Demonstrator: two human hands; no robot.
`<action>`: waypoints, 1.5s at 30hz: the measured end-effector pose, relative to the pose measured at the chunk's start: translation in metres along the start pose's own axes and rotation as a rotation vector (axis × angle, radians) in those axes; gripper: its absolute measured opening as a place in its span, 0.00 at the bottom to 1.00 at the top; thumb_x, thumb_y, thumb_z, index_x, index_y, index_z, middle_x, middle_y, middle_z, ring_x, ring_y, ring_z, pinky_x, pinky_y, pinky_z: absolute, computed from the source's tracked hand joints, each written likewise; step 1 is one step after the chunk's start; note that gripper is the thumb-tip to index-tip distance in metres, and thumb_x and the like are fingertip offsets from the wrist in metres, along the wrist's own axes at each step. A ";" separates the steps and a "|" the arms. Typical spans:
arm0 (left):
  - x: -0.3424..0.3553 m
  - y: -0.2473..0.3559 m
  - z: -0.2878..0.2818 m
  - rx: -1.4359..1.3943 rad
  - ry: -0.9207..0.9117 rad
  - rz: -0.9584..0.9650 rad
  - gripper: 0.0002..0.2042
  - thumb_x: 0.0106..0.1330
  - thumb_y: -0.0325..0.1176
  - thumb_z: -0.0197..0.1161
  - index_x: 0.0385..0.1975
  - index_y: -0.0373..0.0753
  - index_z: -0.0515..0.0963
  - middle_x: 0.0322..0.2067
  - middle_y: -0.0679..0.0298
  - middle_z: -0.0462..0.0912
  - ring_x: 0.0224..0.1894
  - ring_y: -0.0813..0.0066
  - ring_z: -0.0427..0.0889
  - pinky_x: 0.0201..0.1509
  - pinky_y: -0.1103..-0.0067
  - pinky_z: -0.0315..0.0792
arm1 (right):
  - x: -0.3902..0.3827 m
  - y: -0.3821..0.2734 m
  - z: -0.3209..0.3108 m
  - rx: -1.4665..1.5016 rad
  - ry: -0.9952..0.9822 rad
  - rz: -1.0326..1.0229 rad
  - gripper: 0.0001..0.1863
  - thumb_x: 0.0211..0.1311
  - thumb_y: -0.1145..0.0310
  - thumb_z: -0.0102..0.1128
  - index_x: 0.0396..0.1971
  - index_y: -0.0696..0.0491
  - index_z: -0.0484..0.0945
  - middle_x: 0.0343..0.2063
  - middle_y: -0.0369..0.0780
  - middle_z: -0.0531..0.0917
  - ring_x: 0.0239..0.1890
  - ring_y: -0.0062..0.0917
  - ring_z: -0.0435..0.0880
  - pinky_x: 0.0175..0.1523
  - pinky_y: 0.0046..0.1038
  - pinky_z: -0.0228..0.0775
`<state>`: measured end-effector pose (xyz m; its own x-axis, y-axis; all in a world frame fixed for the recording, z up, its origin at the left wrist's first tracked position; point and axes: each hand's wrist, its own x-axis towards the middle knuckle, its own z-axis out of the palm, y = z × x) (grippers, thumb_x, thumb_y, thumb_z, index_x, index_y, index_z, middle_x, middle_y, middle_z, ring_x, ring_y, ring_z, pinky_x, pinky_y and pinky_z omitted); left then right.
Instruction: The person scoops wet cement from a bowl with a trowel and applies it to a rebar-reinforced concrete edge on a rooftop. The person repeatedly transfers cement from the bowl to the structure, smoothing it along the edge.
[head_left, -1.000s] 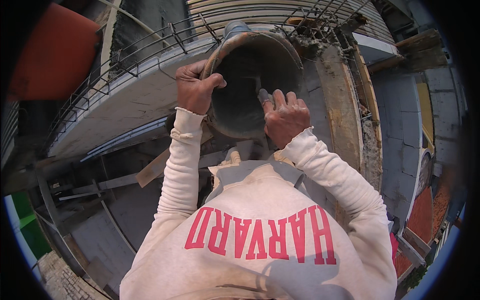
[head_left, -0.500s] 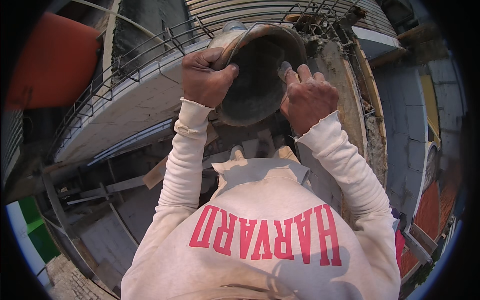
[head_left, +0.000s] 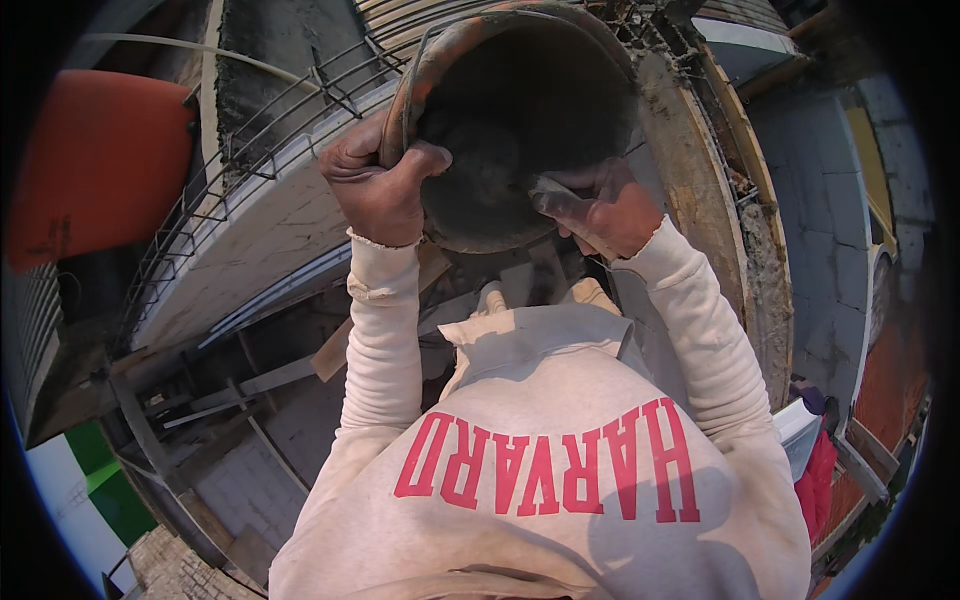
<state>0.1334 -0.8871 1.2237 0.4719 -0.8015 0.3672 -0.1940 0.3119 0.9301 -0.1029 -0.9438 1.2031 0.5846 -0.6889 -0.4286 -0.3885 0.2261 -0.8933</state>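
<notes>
A cement-stained bucket (head_left: 520, 150) is tipped with its mouth toward me, its dark inside coated grey. My left hand (head_left: 385, 190) is closed round the left side of its rim, thumb over the edge by the wire handle (head_left: 405, 85). My right hand (head_left: 610, 205) is at the lower right of the bucket's mouth, fingers bent together. A small, flat grey piece (head_left: 570, 208) shows in its fingers against the bucket's inside; its kind I cannot make out.
Thin rebar (head_left: 275, 150) runs along the pale block wall (head_left: 250, 220) on the left. A red-orange sheet-like object (head_left: 100, 165) stands farther left. Rough formwork boards (head_left: 700, 180) lie on the right. Below are timber pieces (head_left: 335, 350) and my feet (head_left: 490, 298).
The bucket appears larger and nearer, its mouth turned more toward me. My right hand has moved down and inward along the mouth, while my left keeps its hold on the rim.
</notes>
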 end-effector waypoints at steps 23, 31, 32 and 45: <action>-0.125 -0.116 -0.057 0.089 0.507 -0.376 0.05 0.54 0.22 0.60 0.21 0.30 0.82 0.19 0.68 0.81 0.23 0.84 0.73 0.31 0.84 0.67 | 0.040 0.010 -0.210 -0.711 0.791 -0.038 0.22 0.63 0.56 0.65 0.53 0.52 0.86 0.33 0.45 0.88 0.28 0.31 0.87 0.36 0.32 0.80; -0.117 -0.094 -0.058 0.102 0.474 -0.356 0.04 0.53 0.22 0.62 0.21 0.29 0.82 0.18 0.69 0.78 0.22 0.85 0.72 0.30 0.83 0.69 | 0.031 -0.023 -0.151 -1.103 1.033 -0.253 0.20 0.63 0.56 0.64 0.53 0.46 0.86 0.43 0.47 0.89 0.43 0.44 0.90 0.51 0.40 0.82; -0.110 -0.091 -0.054 0.111 0.478 -0.355 0.04 0.52 0.22 0.62 0.21 0.29 0.82 0.17 0.69 0.78 0.21 0.85 0.71 0.29 0.83 0.68 | 0.015 -0.027 -0.135 -0.984 1.016 -0.368 0.20 0.62 0.60 0.67 0.52 0.51 0.86 0.42 0.48 0.89 0.42 0.44 0.90 0.50 0.37 0.82; -0.025 -0.040 -0.027 0.243 0.118 0.017 0.01 0.48 0.20 0.65 0.20 0.30 0.79 0.14 0.73 0.67 0.20 0.87 0.62 0.23 0.82 0.58 | 0.014 -0.004 -0.003 -1.129 0.306 -0.274 0.12 0.58 0.64 0.65 0.35 0.57 0.84 0.28 0.51 0.87 0.36 0.45 0.89 0.42 0.42 0.80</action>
<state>0.1527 -0.8659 1.1775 0.5608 -0.7279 0.3946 -0.3968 0.1821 0.8997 -0.0950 -0.9563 1.2010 0.6111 -0.7895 -0.0563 -0.7723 -0.5791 -0.2611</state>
